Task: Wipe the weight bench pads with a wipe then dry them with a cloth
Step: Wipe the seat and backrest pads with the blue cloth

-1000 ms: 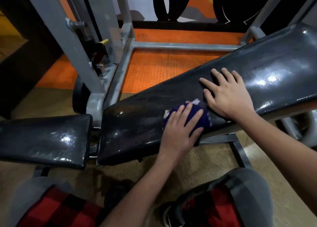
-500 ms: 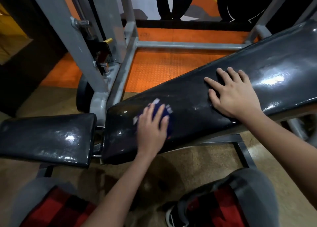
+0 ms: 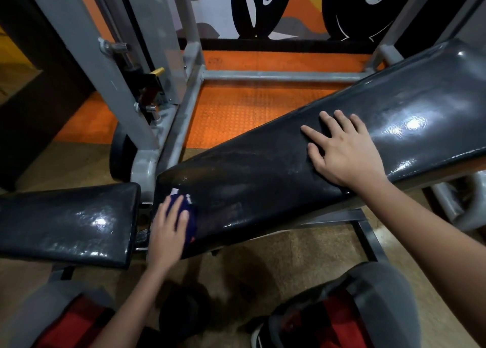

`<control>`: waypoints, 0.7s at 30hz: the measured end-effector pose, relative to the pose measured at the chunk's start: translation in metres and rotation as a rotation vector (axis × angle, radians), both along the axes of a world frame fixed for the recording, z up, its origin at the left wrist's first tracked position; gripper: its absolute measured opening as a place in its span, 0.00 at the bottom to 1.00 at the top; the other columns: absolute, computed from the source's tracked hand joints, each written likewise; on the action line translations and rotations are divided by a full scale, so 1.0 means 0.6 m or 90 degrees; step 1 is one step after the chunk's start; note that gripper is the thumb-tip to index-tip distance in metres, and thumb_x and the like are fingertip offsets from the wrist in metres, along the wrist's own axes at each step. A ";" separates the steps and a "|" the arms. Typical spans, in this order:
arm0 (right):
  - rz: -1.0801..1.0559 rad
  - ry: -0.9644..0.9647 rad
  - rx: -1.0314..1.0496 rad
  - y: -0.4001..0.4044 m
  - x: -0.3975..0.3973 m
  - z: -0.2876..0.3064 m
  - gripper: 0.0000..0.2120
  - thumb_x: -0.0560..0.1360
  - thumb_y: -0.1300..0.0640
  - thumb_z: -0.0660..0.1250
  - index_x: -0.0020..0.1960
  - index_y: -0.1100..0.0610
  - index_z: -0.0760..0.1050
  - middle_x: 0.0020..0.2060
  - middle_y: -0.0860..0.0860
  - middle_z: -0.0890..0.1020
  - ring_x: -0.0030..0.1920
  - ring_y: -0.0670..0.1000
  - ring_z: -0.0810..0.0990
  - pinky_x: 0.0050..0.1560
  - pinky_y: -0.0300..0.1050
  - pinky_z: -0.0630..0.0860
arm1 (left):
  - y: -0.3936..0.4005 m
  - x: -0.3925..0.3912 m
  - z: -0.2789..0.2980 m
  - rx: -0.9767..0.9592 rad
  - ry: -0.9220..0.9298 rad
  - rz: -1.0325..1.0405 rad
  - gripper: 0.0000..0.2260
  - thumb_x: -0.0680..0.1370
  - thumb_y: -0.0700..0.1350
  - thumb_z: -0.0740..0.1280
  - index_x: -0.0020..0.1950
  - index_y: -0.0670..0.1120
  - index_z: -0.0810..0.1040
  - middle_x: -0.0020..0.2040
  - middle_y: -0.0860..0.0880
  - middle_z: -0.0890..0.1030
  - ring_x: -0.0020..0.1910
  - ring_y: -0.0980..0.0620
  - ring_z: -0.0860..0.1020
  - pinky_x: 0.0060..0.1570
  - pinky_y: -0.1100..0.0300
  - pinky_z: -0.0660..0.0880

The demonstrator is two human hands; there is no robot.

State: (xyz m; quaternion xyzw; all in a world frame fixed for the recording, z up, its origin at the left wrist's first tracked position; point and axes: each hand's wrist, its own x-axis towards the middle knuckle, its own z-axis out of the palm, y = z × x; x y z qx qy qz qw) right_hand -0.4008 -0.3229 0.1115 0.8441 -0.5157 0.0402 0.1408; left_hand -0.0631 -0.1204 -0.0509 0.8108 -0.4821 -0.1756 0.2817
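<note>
Knees in grey-and-red shorts (image 3: 349, 311): nearest, crouched beside bench. Left hand (image 3: 168, 232): fingers spread flat over blue cloth (image 3: 188, 217), pressing it onto lower end of inclined back pad (image 3: 263, 179), likely for rubbing contact. Seat pad (image 3: 65, 221): just left, across narrow gap, glossy. Right hand (image 3: 342, 148): open, palm flat on back pad higher up, holding nothing, probably bracing. Grey steel frame (image 3: 181, 127), orange floor mat (image 3: 249, 111): beyond.

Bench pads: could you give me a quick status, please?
Left hand presses blue cloth on back pad's lower end. Right hand flat on pad. Nothing in the way.
</note>
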 end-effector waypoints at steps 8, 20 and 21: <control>-0.057 0.006 0.054 0.007 0.022 0.009 0.33 0.78 0.41 0.43 0.78 0.46 0.68 0.79 0.61 0.66 0.79 0.65 0.61 0.79 0.64 0.53 | -0.207 -0.134 0.089 0.000 -0.037 -0.014 0.23 0.84 0.61 0.51 0.78 0.59 0.64 0.81 0.50 0.59 0.80 0.47 0.55 0.77 0.48 0.49; 0.032 -0.007 0.099 0.047 0.099 -0.038 0.26 0.85 0.45 0.47 0.81 0.49 0.63 0.81 0.54 0.62 0.82 0.60 0.56 0.81 0.63 0.48 | -0.071 -0.043 0.018 -0.029 -0.016 0.004 0.29 0.80 0.68 0.47 0.77 0.59 0.65 0.80 0.55 0.61 0.79 0.49 0.58 0.77 0.46 0.57; 0.049 -0.005 0.098 0.047 0.099 -0.038 0.26 0.85 0.45 0.47 0.81 0.49 0.64 0.81 0.54 0.62 0.82 0.59 0.57 0.81 0.62 0.49 | -0.059 -0.016 0.007 -0.013 0.007 0.032 0.28 0.81 0.67 0.49 0.77 0.59 0.65 0.80 0.54 0.61 0.79 0.48 0.59 0.76 0.45 0.58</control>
